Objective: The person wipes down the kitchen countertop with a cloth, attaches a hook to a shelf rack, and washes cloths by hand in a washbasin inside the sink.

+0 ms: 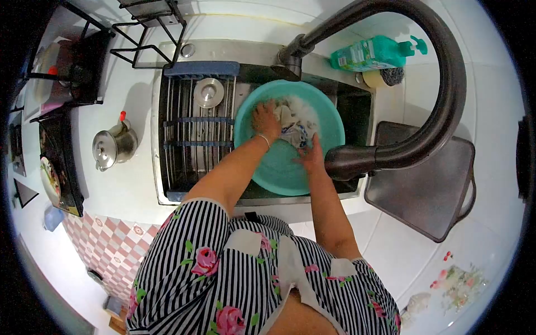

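Observation:
A wet, pale cloth (291, 127) with dark and blue patterning lies bunched in sudsy water inside a round teal basin (333, 120). My left hand (266, 120), a bracelet at its wrist, is at the cloth's left side with fingers curled onto it. On the lower right, my right hand (312, 155) has its fingers apart, close against the cloth's edge. White foam (306, 111) covers part of the cloth and the water, and some fingertips are hard to make out.
The dark faucet (446, 84) arches over the basin's right side. A dish rack (198, 120) with a metal lid (209, 92) sits left in the sink (357, 100). Around it are a green soap bottle (368, 54), a dark tray (419, 178) and a metal pot (114, 145).

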The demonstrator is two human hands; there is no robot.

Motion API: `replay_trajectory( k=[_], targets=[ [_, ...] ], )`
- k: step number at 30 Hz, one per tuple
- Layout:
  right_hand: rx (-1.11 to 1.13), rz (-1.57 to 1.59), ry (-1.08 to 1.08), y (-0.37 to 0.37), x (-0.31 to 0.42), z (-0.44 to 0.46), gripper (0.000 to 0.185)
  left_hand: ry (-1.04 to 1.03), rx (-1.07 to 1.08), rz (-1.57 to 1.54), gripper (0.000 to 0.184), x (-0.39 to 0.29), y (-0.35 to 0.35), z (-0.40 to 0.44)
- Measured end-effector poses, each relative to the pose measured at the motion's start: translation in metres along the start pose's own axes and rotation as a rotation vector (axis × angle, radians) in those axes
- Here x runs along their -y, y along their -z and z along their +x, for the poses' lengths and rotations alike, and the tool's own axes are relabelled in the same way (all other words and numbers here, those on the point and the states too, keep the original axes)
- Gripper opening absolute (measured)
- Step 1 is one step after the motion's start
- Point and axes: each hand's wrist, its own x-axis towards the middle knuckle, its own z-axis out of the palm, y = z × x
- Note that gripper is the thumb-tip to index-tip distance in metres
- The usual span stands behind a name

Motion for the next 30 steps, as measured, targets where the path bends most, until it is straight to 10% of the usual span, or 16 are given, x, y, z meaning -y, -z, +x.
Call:
replay_trajectory(
  k=[9,19,24,30],
  targets=[
    [0.308,0.235,-0.097,0.028,-0.008,0.037,0.075,-0.278,0.135,-0.648,0.045,-0.075,0.019,-0.123],
    [0.061,0.036,-0.071,0.028,-0.024,0.05,0.063,-0.067,-0.087,-0.239,0.048,-0.024,0.022,-0.029],
    [0.321,0.01,-0.435,0.053,0.02,0.049,0.07,0.024,-0.156,-0.014,0.048,-0.013,-0.008,-0.03],
    [0.364,0.112,-0.188,0.044,0.004,0.067,0.061,-0.278,0.011,-0.568,0.06,-0.058,-0.096,-0.085]
  ],
)
